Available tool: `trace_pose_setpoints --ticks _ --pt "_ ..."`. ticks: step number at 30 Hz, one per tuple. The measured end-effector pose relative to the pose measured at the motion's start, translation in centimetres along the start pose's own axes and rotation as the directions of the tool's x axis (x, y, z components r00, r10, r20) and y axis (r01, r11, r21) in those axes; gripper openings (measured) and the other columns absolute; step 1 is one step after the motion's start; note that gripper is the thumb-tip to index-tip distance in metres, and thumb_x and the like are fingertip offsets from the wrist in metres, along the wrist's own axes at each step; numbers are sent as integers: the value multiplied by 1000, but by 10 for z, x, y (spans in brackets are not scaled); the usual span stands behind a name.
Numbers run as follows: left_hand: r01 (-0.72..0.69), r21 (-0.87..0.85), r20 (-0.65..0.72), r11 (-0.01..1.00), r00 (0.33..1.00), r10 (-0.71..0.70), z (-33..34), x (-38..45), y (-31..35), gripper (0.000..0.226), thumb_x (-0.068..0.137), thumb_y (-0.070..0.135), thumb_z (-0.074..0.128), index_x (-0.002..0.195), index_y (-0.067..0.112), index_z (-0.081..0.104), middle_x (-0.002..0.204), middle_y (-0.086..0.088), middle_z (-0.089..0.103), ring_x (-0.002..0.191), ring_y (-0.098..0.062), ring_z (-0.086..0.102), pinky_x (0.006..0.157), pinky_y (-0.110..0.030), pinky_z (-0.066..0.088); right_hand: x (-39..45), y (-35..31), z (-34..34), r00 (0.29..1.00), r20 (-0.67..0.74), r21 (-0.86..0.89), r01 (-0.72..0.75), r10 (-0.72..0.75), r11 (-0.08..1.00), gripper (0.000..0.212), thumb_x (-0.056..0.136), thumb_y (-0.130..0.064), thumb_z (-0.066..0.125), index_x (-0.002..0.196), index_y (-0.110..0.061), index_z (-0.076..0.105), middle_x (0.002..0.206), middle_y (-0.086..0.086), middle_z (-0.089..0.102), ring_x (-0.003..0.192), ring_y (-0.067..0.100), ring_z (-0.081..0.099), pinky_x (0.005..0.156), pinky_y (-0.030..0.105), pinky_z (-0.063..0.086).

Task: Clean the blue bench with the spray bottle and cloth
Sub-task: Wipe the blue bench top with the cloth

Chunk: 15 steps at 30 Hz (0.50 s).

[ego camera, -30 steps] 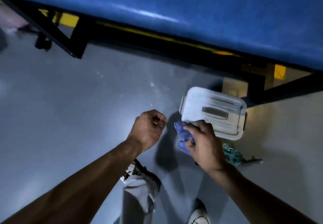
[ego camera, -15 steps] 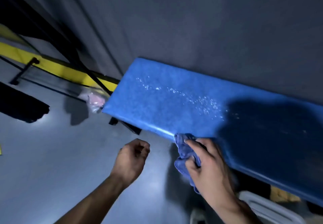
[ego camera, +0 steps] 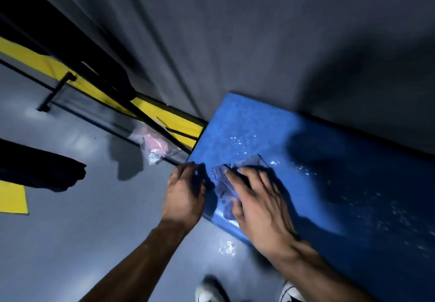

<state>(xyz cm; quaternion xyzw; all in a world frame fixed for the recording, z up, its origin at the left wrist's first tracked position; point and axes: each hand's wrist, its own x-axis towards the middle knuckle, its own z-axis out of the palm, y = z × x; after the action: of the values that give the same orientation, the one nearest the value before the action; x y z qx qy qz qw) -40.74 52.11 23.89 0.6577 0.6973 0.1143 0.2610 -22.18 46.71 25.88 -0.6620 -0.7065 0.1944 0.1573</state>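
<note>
cloth (ego camera: 226,184) on bench (ego camera: 317,184) corner

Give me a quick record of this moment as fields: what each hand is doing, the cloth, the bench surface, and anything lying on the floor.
right hand: fingers spread flat, pressing the cloth onto the bench
left hand: resting on the bench's end corner, holding nothing
cloth: bluish, crumpled, on the bench near its end
blue bench: spray droplets scattered across its top
floor: clear plastic bag with pink contents beside the bench's end
spray bottle: not in view
</note>
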Motion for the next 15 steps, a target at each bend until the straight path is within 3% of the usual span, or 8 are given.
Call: trace_pose_setpoints --ticks 3,6,10,13,15 --pt "-36 63 56 997 998 32 13 10 -20 64 94 51 40 152 23 45 160 -8 41 146 -30 42 120 -43 39 1 -2 20 1000 -14 -50 2 -3 999 57 83 -40 67 136 -21 61 141 5 60 131 30 57 99 47 47" --pt "-89 97 40 991 996 86 21 5 -28 68 99 53 29 161 24 31 169 -8 27 155 -27 30 124 -46 32 -8 -5 32 1000 11 -81 -23 23 996 60 85 -39 67 142 -24 58 153 5 53 143 30 48 107 50 42" --pt "-129 120 89 984 989 119 23 10 -34 71 98 54 25 162 23 24 171 -9 19 155 -30 26 124 -48 30 -6 -8 34 993 20 -112 -117 120 987 61 76 -37 66 136 -27 62 138 1 61 119 28 59 91 45 50" --pt "-179 117 130 977 978 163 22 24 -36 72 97 53 27 162 24 20 171 -9 20 153 -31 30 121 -50 35 2 -20 33 960 -127 -34 -256 249 966 52 88 -52 57 129 -22 68 129 4 64 117 29 60 94 45 55" --pt "-230 103 128 968 968 217 22 34 -39 70 98 49 32 161 22 23 169 -12 25 150 -33 37 117 -48 42 3 -24 34 955 -208 -39 -222 209 974 51 93 -54 54 124 -18 72 129 8 67 120 31 62 101 49 50"
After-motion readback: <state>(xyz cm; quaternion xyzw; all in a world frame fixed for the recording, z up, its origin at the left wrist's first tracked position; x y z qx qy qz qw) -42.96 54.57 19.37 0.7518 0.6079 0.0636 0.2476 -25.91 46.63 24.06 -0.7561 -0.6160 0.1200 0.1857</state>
